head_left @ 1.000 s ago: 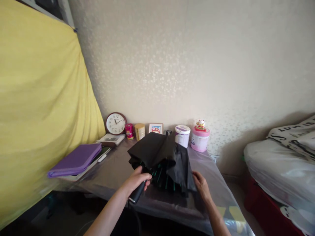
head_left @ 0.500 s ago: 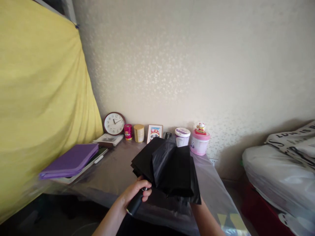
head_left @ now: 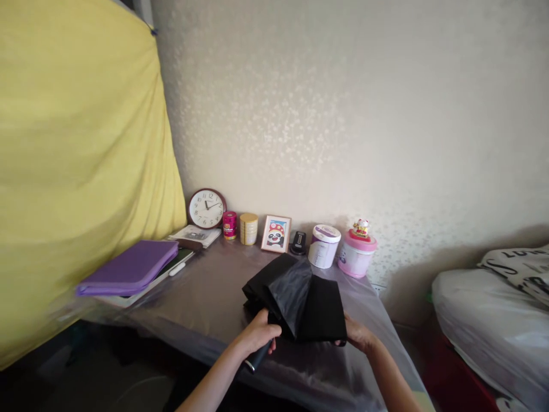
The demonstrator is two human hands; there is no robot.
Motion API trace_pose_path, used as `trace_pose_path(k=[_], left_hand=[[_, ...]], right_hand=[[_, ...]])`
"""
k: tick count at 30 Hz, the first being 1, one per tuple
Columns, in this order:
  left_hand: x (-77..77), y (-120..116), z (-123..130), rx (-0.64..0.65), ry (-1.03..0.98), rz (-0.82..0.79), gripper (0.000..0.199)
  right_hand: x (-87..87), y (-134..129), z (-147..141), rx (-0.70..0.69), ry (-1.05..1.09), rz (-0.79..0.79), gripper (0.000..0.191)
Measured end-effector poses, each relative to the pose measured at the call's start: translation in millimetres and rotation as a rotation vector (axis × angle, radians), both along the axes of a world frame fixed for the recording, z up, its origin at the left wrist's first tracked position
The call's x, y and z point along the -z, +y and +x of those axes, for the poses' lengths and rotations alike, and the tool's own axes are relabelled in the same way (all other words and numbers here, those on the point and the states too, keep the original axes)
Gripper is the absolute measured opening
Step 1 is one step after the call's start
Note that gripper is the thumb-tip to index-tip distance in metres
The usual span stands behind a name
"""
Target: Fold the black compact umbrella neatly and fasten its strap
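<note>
A black folding umbrella (head_left: 319,306) is held over the table's front part, its canopy bunched in loose folds. My left hand (head_left: 261,333) is wrapped round its dark handle, whose end juts out below the fist toward me. At the canopy's right edge, my right hand (head_left: 357,333) grips the fabric, with some fingers hidden behind it.
Along the wall stand a clock (head_left: 207,208), a pink tin (head_left: 229,225), a yellow container (head_left: 249,229), a panda picture frame (head_left: 276,233), a white tub (head_left: 325,246) and a pink-lidded tub (head_left: 357,257). A purple folder (head_left: 128,268) lies left on the plastic-covered table (head_left: 201,303).
The umbrella has turned and come lower and a little to the right in view. My right hand, mostly hidden before, now shows at its right edge. The camera view has shifted slightly.
</note>
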State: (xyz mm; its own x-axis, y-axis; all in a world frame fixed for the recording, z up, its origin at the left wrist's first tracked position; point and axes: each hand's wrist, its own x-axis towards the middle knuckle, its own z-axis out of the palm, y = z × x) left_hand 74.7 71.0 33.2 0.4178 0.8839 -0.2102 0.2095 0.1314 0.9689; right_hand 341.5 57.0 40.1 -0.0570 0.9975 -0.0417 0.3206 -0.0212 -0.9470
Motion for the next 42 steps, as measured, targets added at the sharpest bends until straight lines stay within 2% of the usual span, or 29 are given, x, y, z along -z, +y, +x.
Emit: trace_pose_path(k=[2,4,6,10,14,17,20,24,26,29,34,38,42], left_hand=[[6.2,-2,3,-0.002,0.056,0.022,0.032],[11.6,-4,6,0.0,0.122,0.05,0.034],[15.7,-6,8,0.008,0.2,0.09,0.033],[20.0,-9,10,0.012,0.358,0.233,0.034],[23.2,-10,4,0.026,0.504,0.346,0.044],[24.5,-14,-2,0.064,0.582,0.378,0.053],[23.6,-22,-6,0.077,0.629,0.438,0.051],[21.0,-33,-8,0.08,0.725,0.582,0.054],[20.0,-37,-10,0.084,0.743,0.639,0.055],[19.4,-39,-11,0.094,0.738,0.634,0.055],[21.8,-43,-10,0.082,0.765,0.619,0.056],[26.3,-48,-10,0.067,0.851,0.639,0.059],[32.3,-50,-12,0.056,0.912,0.671,0.059]], right_hand=[[-2.7,-8,8,-0.11,-0.031,-0.206,0.017],[-7.8,-19,14,-0.203,-0.053,-0.318,0.016],[-12.1,-31,19,-0.247,-0.047,-0.361,0.016],[-10.2,-52,29,-0.185,-0.074,-0.367,0.014],[-3.6,-70,46,-0.076,-0.184,-0.288,0.01],[0.1,-84,63,-0.017,-0.301,-0.198,0.015],[6.8,-93,82,0.026,-0.436,-0.175,0.021],[17.2,-94,104,0.147,-0.618,-0.055,0.023],[16.6,-89,107,0.218,-0.656,0.034,0.025],[3.4,-77,95,0.299,-0.671,0.17,0.027],[-36.3,-54,40,0.297,-0.679,0.424,0.028],[-58.8,-37,-3,0.15,-0.73,0.583,0.025],[-68.7,-24,-27,-0.015,-0.849,0.759,0.03]])
